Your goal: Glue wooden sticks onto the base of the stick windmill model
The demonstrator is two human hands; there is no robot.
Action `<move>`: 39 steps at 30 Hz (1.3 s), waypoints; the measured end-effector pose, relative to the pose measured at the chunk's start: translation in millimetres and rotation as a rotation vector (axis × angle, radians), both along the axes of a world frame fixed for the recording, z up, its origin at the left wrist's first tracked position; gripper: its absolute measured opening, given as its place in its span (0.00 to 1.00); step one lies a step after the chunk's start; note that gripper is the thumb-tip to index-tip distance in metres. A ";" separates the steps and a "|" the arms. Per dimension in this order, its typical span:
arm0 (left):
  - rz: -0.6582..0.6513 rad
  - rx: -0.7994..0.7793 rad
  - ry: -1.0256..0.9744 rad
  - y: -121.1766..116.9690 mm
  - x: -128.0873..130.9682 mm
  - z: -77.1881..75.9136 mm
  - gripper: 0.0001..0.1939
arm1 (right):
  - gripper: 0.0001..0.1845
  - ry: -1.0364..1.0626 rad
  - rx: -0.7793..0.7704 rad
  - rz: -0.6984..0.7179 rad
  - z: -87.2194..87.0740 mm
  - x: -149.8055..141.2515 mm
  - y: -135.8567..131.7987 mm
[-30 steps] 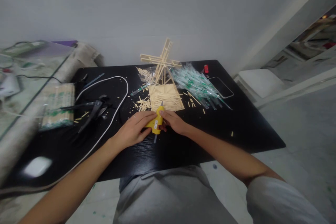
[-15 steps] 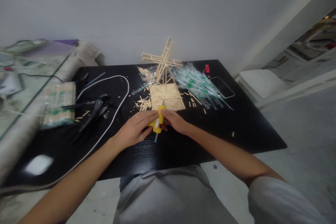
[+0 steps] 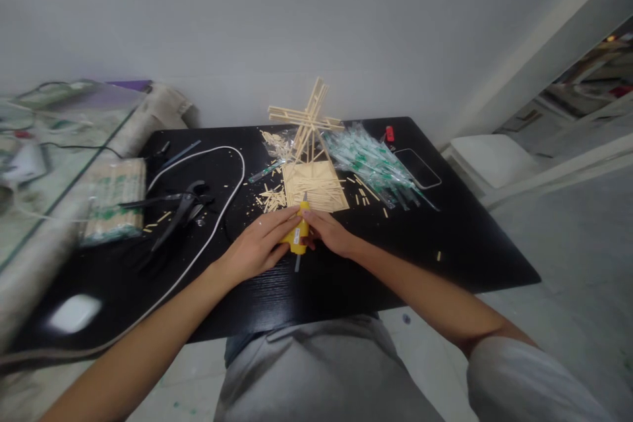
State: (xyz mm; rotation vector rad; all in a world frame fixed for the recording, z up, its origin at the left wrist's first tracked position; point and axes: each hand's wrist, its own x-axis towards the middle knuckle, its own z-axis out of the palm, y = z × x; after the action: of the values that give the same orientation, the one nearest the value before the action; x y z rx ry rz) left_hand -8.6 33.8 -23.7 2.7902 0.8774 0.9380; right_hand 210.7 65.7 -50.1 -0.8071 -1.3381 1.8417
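A yellow glue gun (image 3: 299,235) is held between my two hands above the black table, its nozzle pointing away from me and a clear glue stick poking out of its rear. My left hand (image 3: 260,242) closes round its left side, and my right hand (image 3: 330,232) grips it from the right, fingers partly hidden. Just past the nozzle lie loose wooden sticks (image 3: 321,192) on a flat stick-built base (image 3: 297,175). A windmill-like model of sticks (image 3: 310,120) rises behind, with crossed blades on thin legs.
Green-and-clear wrapped sticks (image 3: 368,158) lie right of the model, near a phone (image 3: 418,168) and a red object (image 3: 390,134). Black pliers (image 3: 180,214), a white cable (image 3: 217,224) and a packet of sticks (image 3: 116,201) are at left. A white object (image 3: 76,314) sits front left.
The glue gun has turned slightly, its body now more upright in view. Both hands keep their hold, and the whole view has shifted a little.
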 end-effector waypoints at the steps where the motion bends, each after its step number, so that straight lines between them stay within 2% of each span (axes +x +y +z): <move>1: 0.008 0.014 -0.003 0.7 -0.7 -0.7 0.34 | 0.29 0.000 -0.014 -0.001 0.6 0.1 0.2; 7: 0.034 0.027 -0.013 3.3 -3.8 -2.5 0.33 | 0.29 0.023 -0.022 0.011 1.7 0.9 1.6; 27: -0.040 0.011 -0.027 3.6 -1.0 1.6 0.31 | 0.27 0.008 -0.014 0.027 0.2 1.2 2.0; 32: 0.029 0.003 -0.002 3.8 -1.8 2.7 0.27 | 0.29 0.032 -0.040 0.029 2.5 1.7 2.2; 39: 0.062 -0.097 0.030 6.6 -5.2 3.0 0.33 | 0.29 0.003 -0.007 0.030 2.1 0.5 0.5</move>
State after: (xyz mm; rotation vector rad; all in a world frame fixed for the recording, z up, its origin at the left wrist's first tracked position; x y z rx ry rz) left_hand -13.7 40.5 -20.6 2.7161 0.9908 0.8401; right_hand 211.2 66.2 -48.0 -0.7915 -1.3497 1.8714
